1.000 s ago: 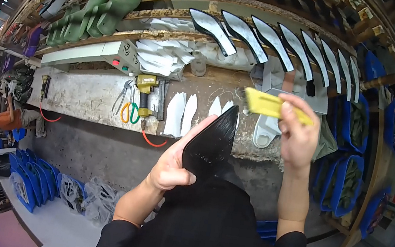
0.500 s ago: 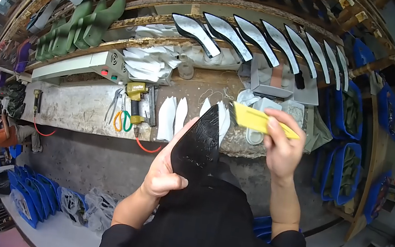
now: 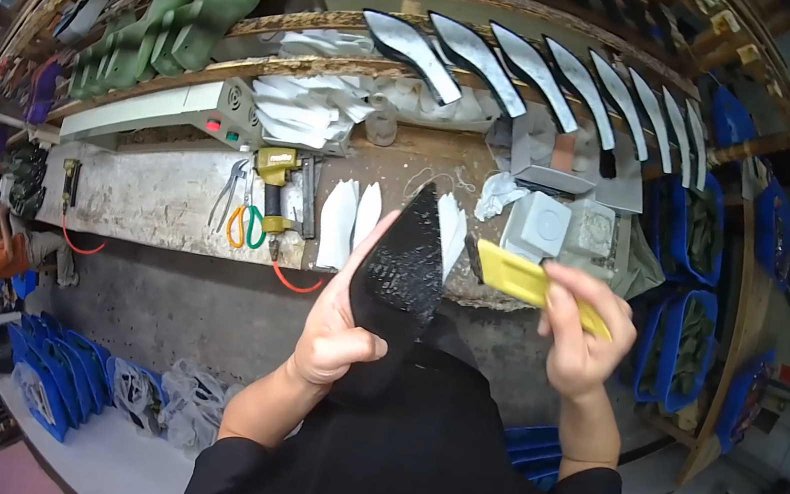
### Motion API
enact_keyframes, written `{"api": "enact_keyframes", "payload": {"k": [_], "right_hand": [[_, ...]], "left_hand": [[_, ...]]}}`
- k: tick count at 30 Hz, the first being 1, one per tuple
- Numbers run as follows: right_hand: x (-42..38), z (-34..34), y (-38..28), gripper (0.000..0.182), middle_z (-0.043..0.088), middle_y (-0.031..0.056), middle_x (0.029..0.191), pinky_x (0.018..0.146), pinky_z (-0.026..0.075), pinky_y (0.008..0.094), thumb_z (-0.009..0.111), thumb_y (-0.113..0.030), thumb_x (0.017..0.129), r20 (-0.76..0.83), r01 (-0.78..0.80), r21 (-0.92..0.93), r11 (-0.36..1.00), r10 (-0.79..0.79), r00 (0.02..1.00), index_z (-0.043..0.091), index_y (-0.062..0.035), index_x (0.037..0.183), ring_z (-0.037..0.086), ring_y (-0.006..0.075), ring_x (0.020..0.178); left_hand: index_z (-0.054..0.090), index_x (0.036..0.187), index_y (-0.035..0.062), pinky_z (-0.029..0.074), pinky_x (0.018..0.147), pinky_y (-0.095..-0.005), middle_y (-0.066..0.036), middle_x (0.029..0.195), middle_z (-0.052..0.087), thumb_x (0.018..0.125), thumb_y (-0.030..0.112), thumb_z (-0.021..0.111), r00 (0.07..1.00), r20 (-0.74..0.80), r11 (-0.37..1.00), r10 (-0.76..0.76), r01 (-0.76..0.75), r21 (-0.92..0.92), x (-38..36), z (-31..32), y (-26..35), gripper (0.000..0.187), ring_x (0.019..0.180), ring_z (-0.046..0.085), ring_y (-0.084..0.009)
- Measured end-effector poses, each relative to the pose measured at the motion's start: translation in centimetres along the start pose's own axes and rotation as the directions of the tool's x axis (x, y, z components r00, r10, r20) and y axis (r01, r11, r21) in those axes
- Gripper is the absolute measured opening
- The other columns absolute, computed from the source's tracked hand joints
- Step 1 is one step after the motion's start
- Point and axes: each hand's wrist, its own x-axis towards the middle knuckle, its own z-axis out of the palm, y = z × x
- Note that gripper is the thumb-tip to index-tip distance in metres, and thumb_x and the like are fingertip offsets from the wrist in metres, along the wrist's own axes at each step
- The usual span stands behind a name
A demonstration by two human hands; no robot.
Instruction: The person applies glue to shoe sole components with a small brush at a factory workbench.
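Note:
My left hand (image 3: pixel 329 344) grips a black pointed shoe (image 3: pixel 403 263), its toe upward and its underside facing me. That underside looks shiny and wet near the toe; the heel end merges with my black clothing. In my right hand (image 3: pixel 586 340) is a yellow-handled brush (image 3: pixel 517 274), its dark bristles pointing left, apart from the shoe. Beyond the shoe, white pointed insoles (image 3: pixel 338 224) lie on the workbench (image 3: pixel 159 204). A white container (image 3: pixel 541 225) stands past the brush.
A green stapler-like air tool (image 3: pixel 274 185), scissors (image 3: pixel 244 226) and pliers (image 3: pixel 227 191) lie on the bench. Several pale-soled shoes (image 3: pixel 501 65) line the rack above, with green shoe lasts (image 3: pixel 189 26) to the left. Blue bins (image 3: pixel 689 344) stand right. Another person (image 3: pixel 5 253) is far left.
My right hand has moved right and down, carrying the brush farther from the shoe. The shoe is tilted slightly differently in my left hand, and the view has shifted a little.

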Motion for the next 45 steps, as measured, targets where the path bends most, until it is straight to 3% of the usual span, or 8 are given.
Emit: {"api": "enact_keyframes", "payload": {"k": [3,6,10,14,19,25,39,45], "right_hand": [[0.1,3.1,-1.1,0.028,0.075,0.014,0.088,0.051,0.046,0.0247,0.066,0.011,0.079,0.203,0.401,-0.134,0.906,-0.371,0.906,0.072,0.0042,0.106,0.053,0.015,0.052],[1.6,5.6,-2.8,0.036,0.076,0.0168,0.093,0.051,0.046,0.0264,0.069,0.015,0.072,0.447,0.791,-0.155,0.592,-0.671,0.591,0.071,0.0027,0.105,0.053,0.017,0.052],[1.2,6.0,-3.1,0.031,0.076,0.0148,0.094,0.053,0.048,0.0259,0.07,0.014,0.073,0.42,0.729,-0.162,0.665,-0.622,0.661,0.073,0.0033,0.103,0.057,0.0184,0.055],[2.8,6.0,-0.3,0.032,0.077,0.0148,0.095,0.053,0.047,0.0258,0.07,0.014,0.074,0.429,0.679,-0.226,0.698,-0.555,0.713,0.073,0.0024,0.104,0.056,0.0172,0.057],[2.9,7.8,1.0,0.032,0.077,0.0146,0.096,0.052,0.046,0.0258,0.069,0.015,0.074,0.445,0.72,-0.156,0.676,-0.603,0.662,0.073,0.0024,0.103,0.055,0.0168,0.057],[0.9,10.4,-0.5,0.033,0.077,0.015,0.096,0.052,0.046,0.0259,0.069,0.015,0.074,0.496,0.753,-0.162,0.638,-0.607,0.621,0.072,0.0025,0.104,0.054,0.0162,0.056],[-3.5,9.9,-5.0,0.036,0.078,0.0148,0.098,0.049,0.044,0.0255,0.07,0.012,0.074,0.519,0.623,-0.139,0.77,-0.479,0.708,0.072,-0.0009,0.107,0.053,0.0148,0.054],[-0.9,10.1,-4.3,0.038,0.078,0.0149,0.102,0.051,0.045,0.0254,0.071,0.012,0.072,0.574,0.695,-0.232,0.681,-0.481,0.663,0.073,-0.0016,0.108,0.053,0.0144,0.054]], "left_hand": [[0.017,0.166,0.0057,0.032,0.118,-0.0298,-0.013,0.16,0.045,0.055,-0.005,0.049,0.996,0.025,0.993,-0.088,0.085,0.081,-0.5,0.6,0.6,0.115,0.145,0.045,-0.0254],[0.018,0.165,0.0064,0.032,0.119,-0.032,-0.013,0.158,0.047,0.058,-0.005,0.049,0.995,0.06,0.994,-0.085,0.081,0.071,0.2,0.1,1.0,0.113,0.144,0.046,-0.0263],[0.022,0.164,0.0075,0.032,0.122,-0.0371,-0.015,0.155,0.05,0.064,-0.006,0.051,0.991,0.091,0.993,-0.097,0.102,-0.053,-0.2,-2.1,0.9,0.105,0.141,0.05,-0.0284],[0.03,0.161,0.0091,0.033,0.124,-0.0451,-0.017,0.15,0.054,0.079,-0.006,0.048,0.988,-0.048,0.783,-0.148,0.087,-0.616,-0.6,-3.8,0.4,0.085,0.137,0.054,-0.0304],[0.038,0.156,0.009,0.032,0.125,-0.0527,-0.018,0.15,0.054,0.091,-0.002,0.039,0.993,-0.039,0.63,-0.112,0.041,-0.776,-1.0,-5.1,-0.9,0.066,0.138,0.053,-0.0312],[0.042,0.155,0.0087,0.03,0.126,-0.0546,-0.015,0.152,0.054,0.09,-0.003,0.036,0.997,-0.028,0.711,-0.065,0.027,-0.703,-0.3,-6.3,-1.4,0.066,0.139,0.053,-0.03],[0.056,0.146,0.0092,0.031,0.126,-0.0562,-0.013,0.144,0.062,0.079,-0.007,0.037,0.967,-0.013,0.577,0.256,-0.163,-0.8,2.2,-7.0,0.8,0.071,0.134,0.057,-0.0304],[0.058,0.143,0.0091,0.032,0.126,-0.0562,-0.014,0.141,0.064,0.078,-0.008,0.037,0.985,-0.079,0.587,0.153,-0.155,-0.794,3.4,-6.6,2.3,0.071,0.131,0.06,-0.03]]}}
